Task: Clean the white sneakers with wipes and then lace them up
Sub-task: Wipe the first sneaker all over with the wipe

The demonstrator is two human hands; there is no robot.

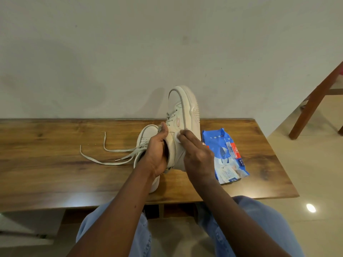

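Observation:
One white sneaker (183,108) stands on its heel, toe pointing up, above the wooden table (55,164). My left hand (156,151) reaches into its opening and grips it. My right hand (196,154) presses a small white wipe (177,135) against the sneaker's side. A second white sneaker (146,135) lies on the table behind my left hand, partly hidden by my arm. Its loose laces (107,154) trail out to the left.
A blue pack of wipes (226,154) lies on the table just right of my right hand. The wall runs along the table's far edge. A wooden chair leg (313,102) stands on the tiled floor at right. My knees in blue jeans are below the table's near edge.

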